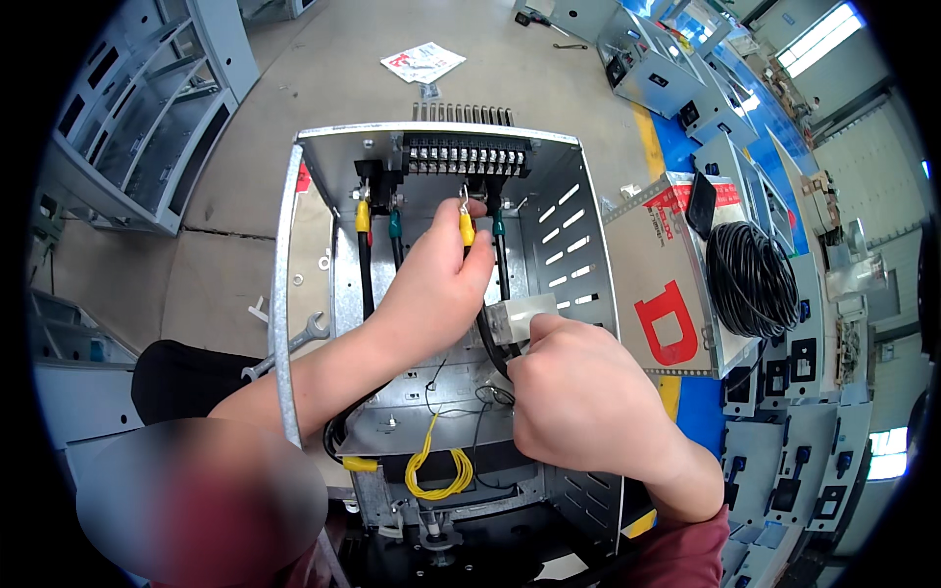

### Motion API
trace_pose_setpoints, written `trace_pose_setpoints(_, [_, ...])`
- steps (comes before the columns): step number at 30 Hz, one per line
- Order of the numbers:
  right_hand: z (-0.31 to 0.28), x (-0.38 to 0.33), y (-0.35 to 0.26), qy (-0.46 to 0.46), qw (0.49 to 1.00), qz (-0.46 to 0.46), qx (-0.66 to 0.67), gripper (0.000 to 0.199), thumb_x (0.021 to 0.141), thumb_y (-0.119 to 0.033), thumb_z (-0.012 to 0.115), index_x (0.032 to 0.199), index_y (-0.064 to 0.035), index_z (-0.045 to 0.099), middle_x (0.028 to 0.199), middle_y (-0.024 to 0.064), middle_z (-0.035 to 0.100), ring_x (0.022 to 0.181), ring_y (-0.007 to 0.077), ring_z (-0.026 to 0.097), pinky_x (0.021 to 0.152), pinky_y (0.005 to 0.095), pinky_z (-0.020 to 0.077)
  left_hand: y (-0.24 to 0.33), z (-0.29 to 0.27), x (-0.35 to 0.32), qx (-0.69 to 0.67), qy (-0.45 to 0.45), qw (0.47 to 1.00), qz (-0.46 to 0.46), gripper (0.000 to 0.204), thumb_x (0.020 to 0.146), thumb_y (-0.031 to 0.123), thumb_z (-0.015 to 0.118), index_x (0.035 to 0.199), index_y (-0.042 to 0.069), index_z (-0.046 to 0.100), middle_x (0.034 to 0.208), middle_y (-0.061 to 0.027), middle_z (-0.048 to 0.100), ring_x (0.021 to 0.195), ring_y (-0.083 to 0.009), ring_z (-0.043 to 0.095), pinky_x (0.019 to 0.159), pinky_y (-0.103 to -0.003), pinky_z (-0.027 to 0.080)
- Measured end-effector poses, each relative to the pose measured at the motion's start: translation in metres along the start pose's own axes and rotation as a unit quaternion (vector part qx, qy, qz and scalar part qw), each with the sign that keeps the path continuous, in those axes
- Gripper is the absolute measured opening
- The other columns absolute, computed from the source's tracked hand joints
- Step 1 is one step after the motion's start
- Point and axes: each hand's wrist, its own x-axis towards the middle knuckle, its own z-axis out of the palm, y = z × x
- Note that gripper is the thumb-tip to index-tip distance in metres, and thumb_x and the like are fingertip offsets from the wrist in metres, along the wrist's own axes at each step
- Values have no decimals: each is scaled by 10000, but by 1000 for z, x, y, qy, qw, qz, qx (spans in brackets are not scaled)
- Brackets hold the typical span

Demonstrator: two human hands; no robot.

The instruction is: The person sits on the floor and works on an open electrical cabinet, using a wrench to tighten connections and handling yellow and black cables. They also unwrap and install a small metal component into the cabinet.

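right hand over cabinet, beige floor

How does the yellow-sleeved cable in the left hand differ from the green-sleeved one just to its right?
The yellow-sleeved cable is pinched in the left hand; the green-sleeved cable is not held. The first has a bright yellow sleeve, the second dark green. The yellow one's metal lug shows above its sleeve; the green one's lug is hard to make out. Both cables are black below the sleeve.

Tan floor, a blue strip edged by a yellow line; grey cabinets both sides; bright windows in a pale wall, right.
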Motion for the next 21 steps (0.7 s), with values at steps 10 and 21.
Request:
trace_pose_setpoints(10, [13, 12, -2, 86, 991, 100, -10, 513, 982, -278, 650, 564, 19, 656, 540, 207, 594, 558, 406, 655, 615, 477, 572, 4, -1, 4, -64, -17, 998, -21, 391, 1091, 260, 582, 1379, -1, 544, 771, 25, 560, 652, -56, 529, 603, -255, 445])
trace_pose_setpoints(21, [1, 22, -10, 2, 987, 160, -31, 362, 999, -234, 616, 751, 9, 719, 728, 220, 708, 718, 402, 728, 708, 492, 604, -2, -11, 14, -194, -86, 968, -137, 313, 1120, 342, 530, 984, 83, 641, 722, 46, 542, 630, -49, 482, 585, -235, 404])
